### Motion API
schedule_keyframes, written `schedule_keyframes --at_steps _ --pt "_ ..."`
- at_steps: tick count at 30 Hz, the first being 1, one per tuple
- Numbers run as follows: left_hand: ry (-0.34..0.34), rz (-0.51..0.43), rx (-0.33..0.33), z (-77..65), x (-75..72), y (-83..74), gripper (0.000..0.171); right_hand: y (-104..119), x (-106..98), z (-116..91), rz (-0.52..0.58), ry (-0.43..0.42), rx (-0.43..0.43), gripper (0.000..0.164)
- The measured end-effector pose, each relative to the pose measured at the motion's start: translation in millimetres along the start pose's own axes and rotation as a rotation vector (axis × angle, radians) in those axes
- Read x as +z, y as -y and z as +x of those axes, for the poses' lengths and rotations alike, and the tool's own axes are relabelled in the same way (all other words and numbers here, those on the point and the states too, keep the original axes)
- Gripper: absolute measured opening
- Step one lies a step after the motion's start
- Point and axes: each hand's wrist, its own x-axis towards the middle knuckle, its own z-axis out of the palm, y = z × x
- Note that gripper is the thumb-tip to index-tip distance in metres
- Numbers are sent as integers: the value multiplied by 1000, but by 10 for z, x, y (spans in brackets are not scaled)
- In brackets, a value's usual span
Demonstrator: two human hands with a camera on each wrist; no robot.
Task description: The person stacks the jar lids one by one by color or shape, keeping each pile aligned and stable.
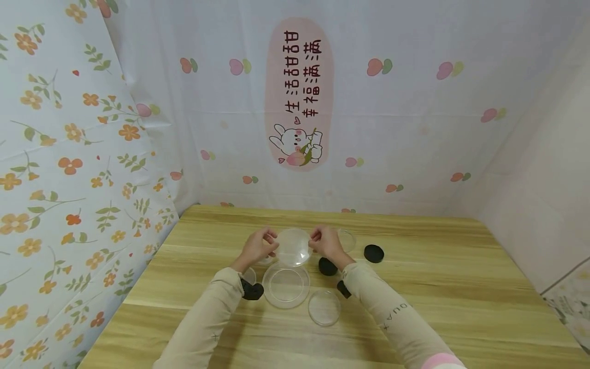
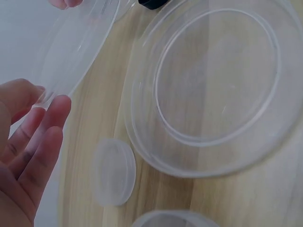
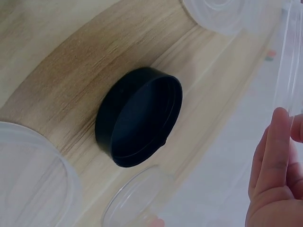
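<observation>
A round clear plastic lid (image 1: 293, 246) is held up off the table between both hands, tilted. My left hand (image 1: 258, 246) pinches its left edge with thumb and fingertips, as the left wrist view of that hand (image 2: 31, 146) confirms. On the opposite edge, my right hand (image 1: 326, 242) pinches the same lid; in the right wrist view only a thin slice of the lid (image 3: 288, 61) appears above the fingers. Below it, a larger clear round lid (image 1: 286, 302) with a raised inner ring lies flat on the wooden table (image 1: 415, 318).
Two black round lids, one nearer (image 1: 328, 266) and one farther right (image 1: 374, 253), lie by the right arm. Another clear lid (image 1: 324, 307) lies in front, and one (image 1: 346, 240) behind the right hand. Small translucent lids (image 2: 115, 171) sit near the left hand. A printed cloth (image 1: 392, 128) hangs behind.
</observation>
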Motion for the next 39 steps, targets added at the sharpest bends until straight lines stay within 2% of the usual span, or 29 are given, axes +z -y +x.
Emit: schedule_keyframes --at_steps 8,15,21,30,39 --pt "74 34 17 -112 -90 29 21 10 44 -66 15 86 -44 7" --pt "148 80 73 -204 -98 96 28 -25 99 -173 -110 130 -129 14" --pt "204 87 47 -272 -83 118 33 -52 126 -247 -118 185 -209 25" --pt "213 211 111 -362 -50 175 36 -107 161 -330 -92 266 -216 25" --pt "203 280 82 -422 -6 235 39 -152 216 -369 -104 260 -254 21"
